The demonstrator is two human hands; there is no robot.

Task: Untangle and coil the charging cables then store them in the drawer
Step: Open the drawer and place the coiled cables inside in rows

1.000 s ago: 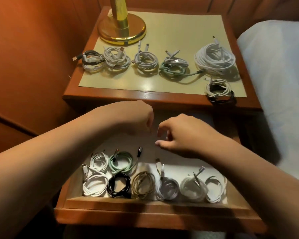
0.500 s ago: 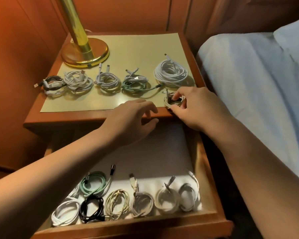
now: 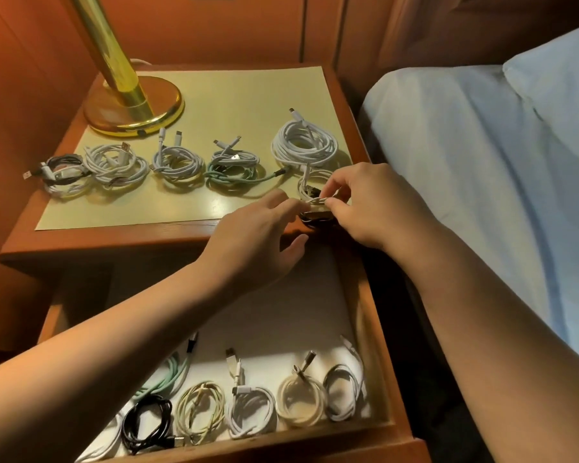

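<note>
Head view: both hands meet over nightstand (image 3: 121, 243) front edge.
Right hand (image 3: 368, 202): pinching white cable bundle (image 3: 315, 195), at drawer's (image 3: 395, 436) 12 o'clock.
Left hand (image 3: 259, 235): fingertips pinching same bundle.

Both hands, left hand (image 3: 261, 235) and right hand (image 3: 371, 202), pinch a white cable (image 3: 315, 200) on the nightstand (image 3: 114, 242).

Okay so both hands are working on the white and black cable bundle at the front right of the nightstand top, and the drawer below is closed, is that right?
Not quite: the head view shows the drawer pulled open, with coiled cables inside. Both the left hand and right hand are on the white and black cable bundle.
</note>
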